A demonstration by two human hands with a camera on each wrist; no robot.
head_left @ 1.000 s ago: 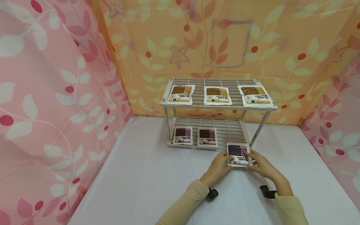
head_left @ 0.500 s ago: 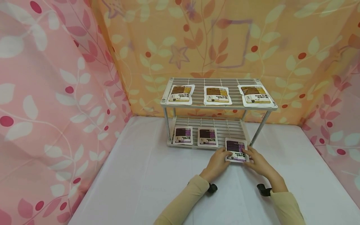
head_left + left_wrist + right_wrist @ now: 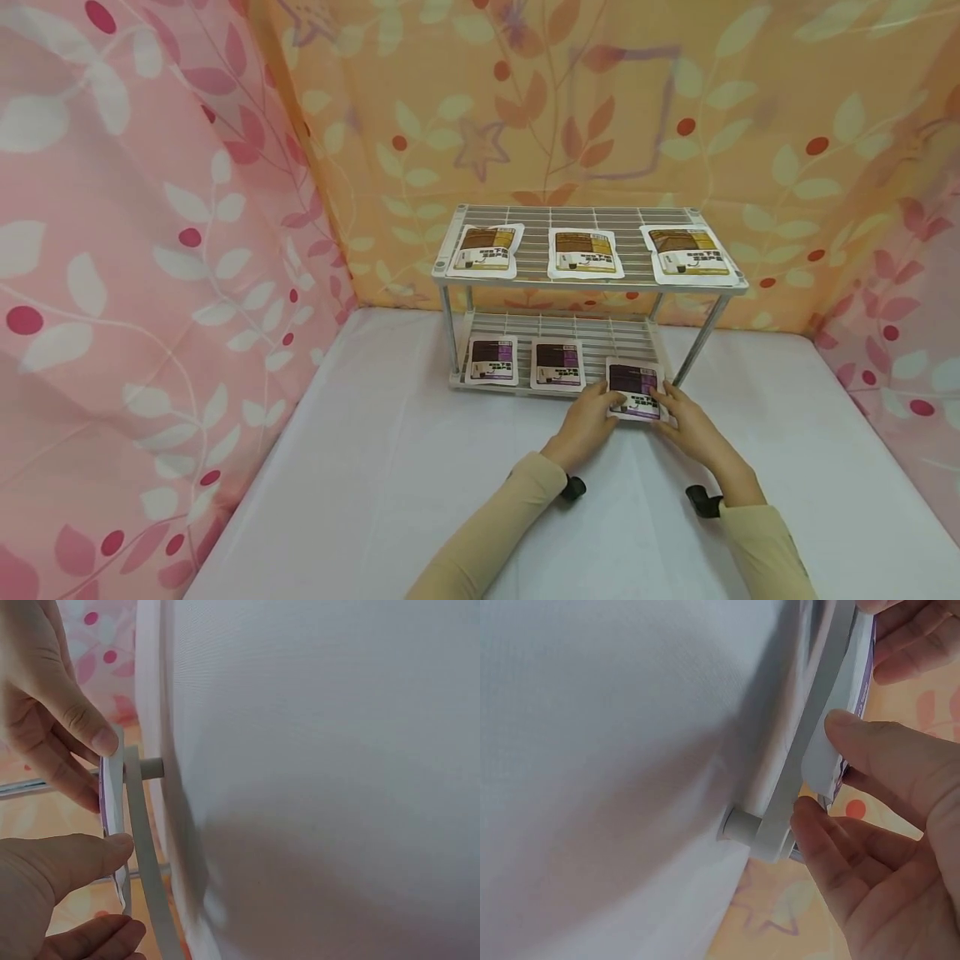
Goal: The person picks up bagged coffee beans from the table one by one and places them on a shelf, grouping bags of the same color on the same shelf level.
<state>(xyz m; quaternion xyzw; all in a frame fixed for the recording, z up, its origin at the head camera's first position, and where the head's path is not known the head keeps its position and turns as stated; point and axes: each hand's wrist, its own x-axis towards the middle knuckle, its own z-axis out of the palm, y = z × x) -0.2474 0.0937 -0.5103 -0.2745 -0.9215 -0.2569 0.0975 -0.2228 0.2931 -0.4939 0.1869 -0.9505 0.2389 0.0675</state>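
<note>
A purple-and-white flat pouch [image 3: 636,387] is held between both hands at the front right of the rack's lower shelf. My left hand [image 3: 587,423] pinches its left edge, while my right hand [image 3: 693,429] pinches the right edge. In the left wrist view the pouch [image 3: 112,799] shows edge-on, close beside the shelf's rim [image 3: 150,862]. From the right wrist the pale back of the pouch [image 3: 832,742] overlaps the shelf's front bar. Two matching pouches, one at the left [image 3: 492,361] and one in the middle [image 3: 558,364], lie on the same shelf.
The two-tier white wire rack [image 3: 592,285] stands on a white-covered table [image 3: 375,467]. Three brown-and-yellow pouches, left [image 3: 487,251], middle [image 3: 585,254] and right [image 3: 690,255], lie on its top shelf. A metal post [image 3: 703,337] rises near my right hand. Patterned cloth hangs behind and at the sides.
Both hands have moved the pouch away from me, from in front of the rack to over the front of its lower shelf. The other pouches keep their places.
</note>
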